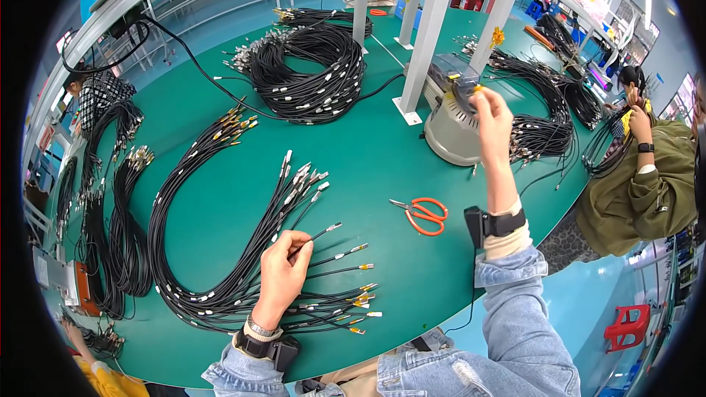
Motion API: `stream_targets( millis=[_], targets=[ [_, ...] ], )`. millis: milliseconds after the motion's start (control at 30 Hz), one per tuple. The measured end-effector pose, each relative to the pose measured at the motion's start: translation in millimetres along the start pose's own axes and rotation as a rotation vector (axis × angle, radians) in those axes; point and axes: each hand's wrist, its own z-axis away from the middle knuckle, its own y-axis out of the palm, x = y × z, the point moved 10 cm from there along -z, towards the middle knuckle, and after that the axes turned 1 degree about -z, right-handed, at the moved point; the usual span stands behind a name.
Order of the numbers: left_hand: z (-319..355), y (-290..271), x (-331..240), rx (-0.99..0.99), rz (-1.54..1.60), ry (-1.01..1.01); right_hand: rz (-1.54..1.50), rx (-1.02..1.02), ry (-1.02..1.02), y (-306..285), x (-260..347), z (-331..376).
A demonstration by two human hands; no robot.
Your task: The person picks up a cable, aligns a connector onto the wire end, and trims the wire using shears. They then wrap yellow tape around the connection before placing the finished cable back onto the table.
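Nearest, the left hand (283, 268) pins a black cable (318, 235) against the green bench (368, 154), its grip pressed together on that single strand just above the fanned bundle (220, 250), likely to keep it separated. The right hand (491, 114) reaches up, pinching a small yellow piece (476, 90) at the grey machine (456, 121). Orange scissors (423, 215) lie between, within reach.

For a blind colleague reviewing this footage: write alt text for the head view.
A person's left hand pinches one thin black cable from a fanned bundle of cables on a green table, while the right hand reaches up to a grey machine. Orange scissors lie between the hands; more cable coils lie farther back.
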Motion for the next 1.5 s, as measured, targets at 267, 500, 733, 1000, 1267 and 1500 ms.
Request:
stream_targets(
  millis=[267, 500, 733, 1000, 1267, 1500],
  targets=[
    [4.1, 2.2, -23.0, -0.016, 0.014, 0.057, 1.097, -0.063, -0.470, -25.5, 23.2, -15.8],
    [9.5, -6.2, -45.2, -0.056, -0.032, 0.156, 0.480, 0.150, -0.229, 16.0, 49.4, 25.4],
    [19.5, -19.5, -24.9, -0.048, 0.435, -0.100, -0.158, 0.898, 0.436, 152.1, 38.5, 200.1],
    [27.6, -25.7, -53.1, -0.135, 0.185, 0.136, -0.162, 0.941, 0.183, 174.8, 45.1, 257.8],
    [27.0, -18.9, -80.6, -0.204, -0.087, 0.353, -0.155, 0.750, 0.231, 162.1, 48.3, 260.2],
    [41.7, -10.8, -88.9, -0.310, -0.294, 0.615, -0.148, 0.743, 0.254, 160.8, 37.8, 262.2]
  ],
)
